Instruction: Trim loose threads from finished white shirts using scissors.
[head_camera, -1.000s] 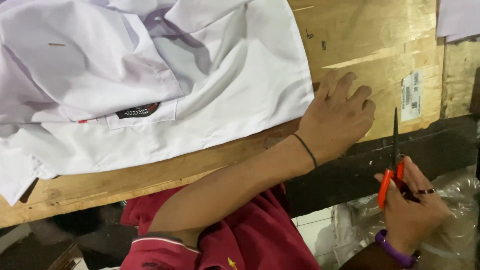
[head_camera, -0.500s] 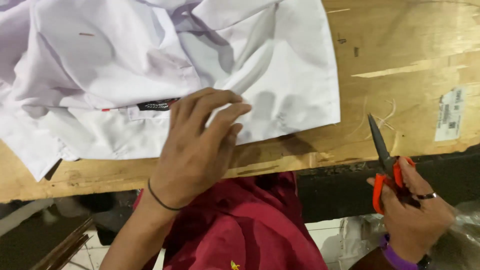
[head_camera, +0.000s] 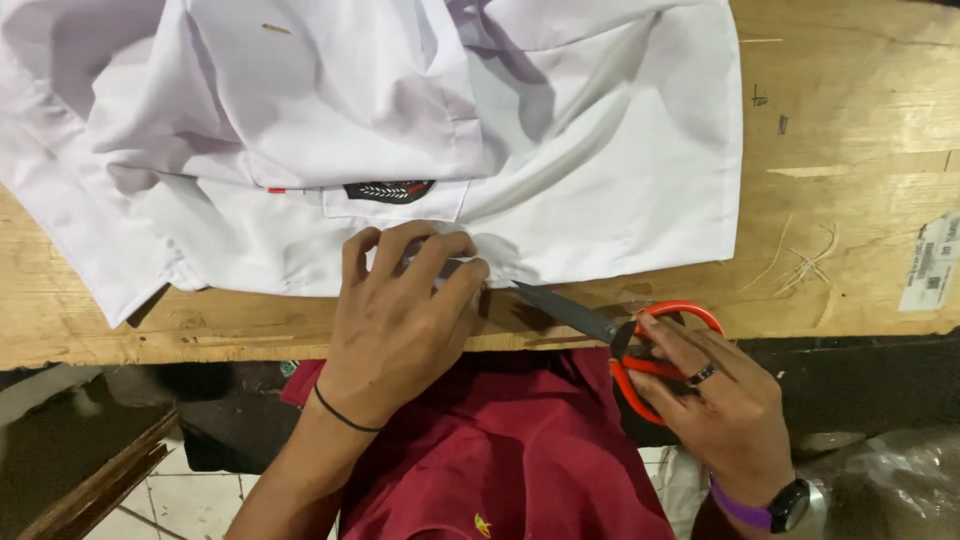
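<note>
While the white garment lies spread and rumpled across the wooden counter, its lower hem is pinched near the front edge by the left hand, whose fingertips are pressed together on a small fold of cloth just below the stitched pocket with the dark badge. The orange-handled scissors are gripped in the right hand, fingers closed through the loops, and the blades — shown nearly shut — are pointed at the pinched hem, the tip just beside the left fingertips.

Risk is judged to lie in that closeness: a fingertip could be nicked if the blades are advanced or opened without the fold being lifted clear. The hem itself could be cut if more cloth than intended is caught, since the fabric is bunched there. A few loose pale threads are seen on the counter to the right — well apart from the work.
</note>
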